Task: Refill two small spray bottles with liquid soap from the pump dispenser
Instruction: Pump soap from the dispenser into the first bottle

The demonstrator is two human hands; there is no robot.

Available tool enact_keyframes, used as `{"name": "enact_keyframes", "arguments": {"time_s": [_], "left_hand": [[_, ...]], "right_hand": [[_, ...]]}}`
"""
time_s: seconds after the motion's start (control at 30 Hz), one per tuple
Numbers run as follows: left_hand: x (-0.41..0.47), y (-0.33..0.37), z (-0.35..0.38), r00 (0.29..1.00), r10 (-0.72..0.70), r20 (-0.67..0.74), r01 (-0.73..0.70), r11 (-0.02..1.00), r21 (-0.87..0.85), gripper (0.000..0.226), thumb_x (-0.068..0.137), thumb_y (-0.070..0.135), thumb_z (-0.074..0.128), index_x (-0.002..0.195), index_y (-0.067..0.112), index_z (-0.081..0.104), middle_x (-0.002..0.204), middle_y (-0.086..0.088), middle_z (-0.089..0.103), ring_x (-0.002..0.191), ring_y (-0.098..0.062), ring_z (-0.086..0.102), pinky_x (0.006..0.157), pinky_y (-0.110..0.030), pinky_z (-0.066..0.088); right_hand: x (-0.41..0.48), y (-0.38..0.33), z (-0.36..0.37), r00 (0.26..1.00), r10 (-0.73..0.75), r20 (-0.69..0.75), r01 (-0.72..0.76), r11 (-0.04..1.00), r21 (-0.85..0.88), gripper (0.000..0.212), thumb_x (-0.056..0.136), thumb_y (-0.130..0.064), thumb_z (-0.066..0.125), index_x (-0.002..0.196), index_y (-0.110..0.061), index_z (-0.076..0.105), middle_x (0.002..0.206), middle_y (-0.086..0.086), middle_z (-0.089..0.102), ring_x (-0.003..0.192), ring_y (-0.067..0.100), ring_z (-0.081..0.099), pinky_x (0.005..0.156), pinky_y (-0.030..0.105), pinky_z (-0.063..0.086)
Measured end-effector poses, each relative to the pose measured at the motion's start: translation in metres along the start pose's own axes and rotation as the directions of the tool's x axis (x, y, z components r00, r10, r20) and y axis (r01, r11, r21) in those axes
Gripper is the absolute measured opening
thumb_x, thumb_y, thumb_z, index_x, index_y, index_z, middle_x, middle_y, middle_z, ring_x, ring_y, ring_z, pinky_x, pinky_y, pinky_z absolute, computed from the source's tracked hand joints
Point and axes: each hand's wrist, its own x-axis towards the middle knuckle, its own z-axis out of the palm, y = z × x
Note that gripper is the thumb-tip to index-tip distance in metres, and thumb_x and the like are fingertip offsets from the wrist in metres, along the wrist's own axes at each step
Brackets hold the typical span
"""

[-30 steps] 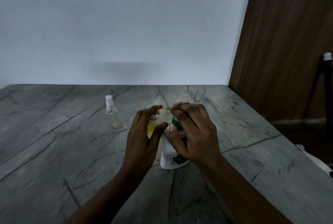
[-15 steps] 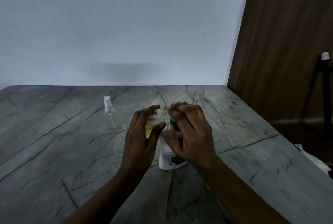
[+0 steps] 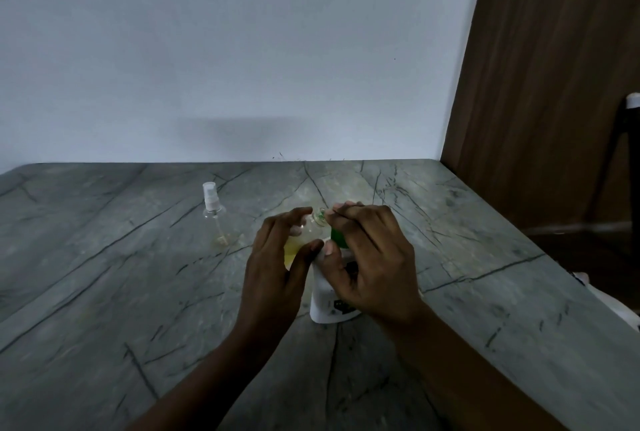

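Observation:
A white pump dispenser [image 3: 323, 302] with a green pump head [image 3: 337, 237] stands in the middle of the grey stone table [image 3: 104, 292]. My right hand [image 3: 372, 257] arches over the pump head, fingers on top and thumb at the neck. My left hand [image 3: 273, 268] grips a small clear spray bottle [image 3: 293, 247], uncapped and partly filled with yellow liquid. Its open mouth sits just under the pump's nozzle. A second small spray bottle [image 3: 213, 214] with a white spray cap stands upright to the left, apart from both hands, with only a trace of liquid at its bottom.
The table runs back to a white wall [image 3: 242, 67]. A brown wooden door [image 3: 554, 84] stands at the right, beyond the table's right edge. A dark chair frame [image 3: 628, 125] shows at the far right.
Both hands stay at the dispenser and the small bottle. Only the view has shifted slightly.

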Motion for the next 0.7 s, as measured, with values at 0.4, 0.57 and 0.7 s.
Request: {"name": "enact_keyframes", "arguments": {"time_s": [0.4, 0.57, 0.7], "left_hand": [[0.0059, 0.0068, 0.0002, 1.0, 0.006, -0.014, -0.006, 1.0, -0.002, 0.039, 0.087, 0.024, 0.059, 0.12, 0.036, 0.044, 0.11, 0.011, 0.049, 0.1, 0.008, 0.05, 0.077, -0.012, 0.042], [0.0063, 0.0083, 0.0001, 1.0, 0.0, -0.008, 0.0, 1.0, 0.002, 0.037, 0.084, 0.033, 0.054, 0.12, 0.037, 0.043, 0.11, 0.012, 0.049, 0.099, 0.009, 0.049, 0.076, -0.009, 0.04], [0.0044, 0.0074, -0.0002, 1.0, 0.003, -0.012, -0.003, 1.0, 0.005, 0.041, 0.086, 0.021, 0.059, 0.12, 0.036, 0.043, 0.108, 0.013, 0.048, 0.1, 0.01, 0.049, 0.076, -0.006, 0.042]], "right_hand": [[0.0084, 0.0054, -0.0037, 1.0, -0.028, 0.012, 0.028, 1.0, 0.012, 0.041, 0.097, -0.024, 0.04, 0.101, 0.004, 0.07, 0.102, 0.017, 0.067, 0.1, 0.023, 0.054, 0.085, 0.024, 0.044], [0.0089, 0.0037, -0.0033, 1.0, -0.021, 0.004, 0.021, 1.0, 0.014, 0.038, 0.095, -0.021, 0.042, 0.1, 0.004, 0.07, 0.101, 0.017, 0.067, 0.1, 0.024, 0.053, 0.085, 0.024, 0.043], [0.009, -0.0004, -0.0011, 1.0, 0.003, -0.024, -0.003, 1.0, 0.004, 0.029, 0.084, -0.016, 0.053, 0.094, 0.004, 0.071, 0.097, 0.016, 0.068, 0.097, 0.022, 0.054, 0.085, 0.022, 0.042]]}}
